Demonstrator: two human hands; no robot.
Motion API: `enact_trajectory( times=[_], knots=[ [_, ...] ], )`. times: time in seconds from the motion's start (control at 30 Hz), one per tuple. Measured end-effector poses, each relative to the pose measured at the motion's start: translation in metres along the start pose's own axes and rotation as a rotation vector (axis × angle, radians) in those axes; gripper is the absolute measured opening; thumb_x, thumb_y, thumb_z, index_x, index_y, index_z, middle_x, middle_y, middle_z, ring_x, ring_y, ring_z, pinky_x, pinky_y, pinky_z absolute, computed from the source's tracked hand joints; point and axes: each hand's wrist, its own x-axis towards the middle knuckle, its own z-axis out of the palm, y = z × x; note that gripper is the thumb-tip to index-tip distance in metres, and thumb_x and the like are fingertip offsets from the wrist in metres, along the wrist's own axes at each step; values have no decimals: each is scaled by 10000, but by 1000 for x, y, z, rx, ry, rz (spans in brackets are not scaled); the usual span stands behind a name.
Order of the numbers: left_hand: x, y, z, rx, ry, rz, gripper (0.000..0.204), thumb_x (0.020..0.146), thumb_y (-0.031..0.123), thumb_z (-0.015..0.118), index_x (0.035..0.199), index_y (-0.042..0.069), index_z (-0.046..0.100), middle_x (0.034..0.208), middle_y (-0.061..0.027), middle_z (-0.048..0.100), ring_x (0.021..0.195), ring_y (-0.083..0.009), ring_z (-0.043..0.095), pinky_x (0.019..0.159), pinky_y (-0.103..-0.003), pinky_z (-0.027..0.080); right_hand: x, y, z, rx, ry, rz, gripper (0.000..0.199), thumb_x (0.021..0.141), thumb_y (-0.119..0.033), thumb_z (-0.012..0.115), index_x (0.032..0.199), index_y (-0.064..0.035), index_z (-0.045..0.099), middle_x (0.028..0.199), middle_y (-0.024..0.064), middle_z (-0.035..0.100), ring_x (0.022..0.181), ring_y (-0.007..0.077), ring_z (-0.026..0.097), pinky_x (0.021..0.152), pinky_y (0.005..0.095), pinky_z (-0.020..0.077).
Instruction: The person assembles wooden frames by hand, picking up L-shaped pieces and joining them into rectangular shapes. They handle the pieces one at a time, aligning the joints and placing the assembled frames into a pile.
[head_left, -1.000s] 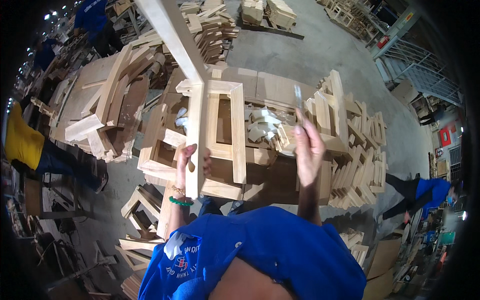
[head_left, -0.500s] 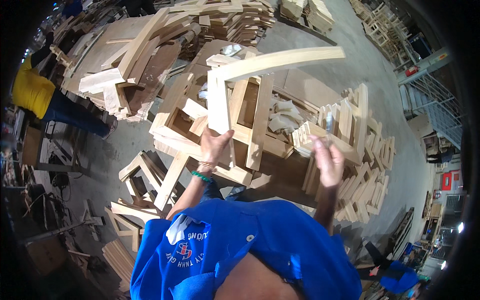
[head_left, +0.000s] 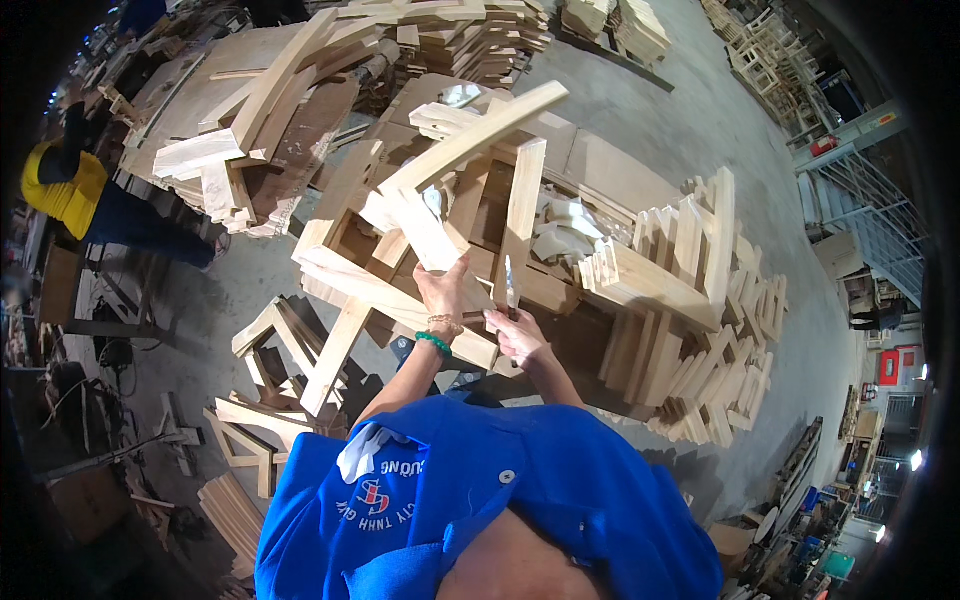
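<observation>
My left hand (head_left: 440,293) is closed around the lower end of an L-shaped wooden frame piece (head_left: 428,232), whose long bar reaches up and to the right. My right hand (head_left: 518,335) grips a slim, pen-like tool (head_left: 511,283), pointing upward, close beside the piece's lower end. I cannot make out its exact kind. Beneath my hands stands a wooden support of beams (head_left: 515,225). White crumpled material (head_left: 568,228) lies among the beams.
Several joined wooden pieces (head_left: 690,290) are stacked at the right. More frame pieces (head_left: 280,345) lie on the floor at left. Behind is a board-topped stack (head_left: 290,75) of wood. A person in a yellow top (head_left: 65,190) stands at far left.
My right hand has moved left, bringing the slim tool from the right-hand stack to beside my left hand. The L-shaped piece has tilted, its corner swinging left and its long bar pointing more upward.
</observation>
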Motion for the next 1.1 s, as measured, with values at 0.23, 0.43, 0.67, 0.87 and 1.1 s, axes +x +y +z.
enact_trajectory(
  times=[0.23,0.43,0.67,0.87,1.1],
  knots=[
    [-22,-19,11,-182,-68,4,491,818,159,713,1138,-36,396,1051,-138,580,916,-191,581,790,-307,485,-2,-11,-21,189,56,-27,223,852,-298,674,890,-137,524,625,-72,415,394,18,305,331,180,190],
    [-68,-7,23,-102,-542,-345,234,880,193,606,1026,13,570,958,-71,647,815,-139,639,636,-255,507,-17,-3,-82,252,373,-141,326,847,-417,662,750,-168,476,576,-84,355,397,26,285,355,212,190],
    [-80,23,11,824,-1108,360,585,805,394,668,1284,122,473,1106,-78,618,971,-262,612,784,-382,502,-47,35,-117,-97,621,-377,296,902,-272,607,1057,-21,612,847,47,635,720,90,518,651,254,395],
    [31,29,16,1459,-840,1292,863,657,444,763,1393,300,337,1335,-142,436,1307,-296,350,1074,-533,241,-49,62,-115,-298,551,-421,281,898,-214,580,1082,-11,644,891,45,684,785,68,539,725,240,432],
    [56,22,38,1157,-934,1432,764,599,338,798,1291,236,489,951,-105,591,955,-280,563,898,-419,421,-44,58,-100,-378,521,-368,297,911,-188,578,1126,15,604,893,68,677,799,107,594,711,228,450]
  ],
)
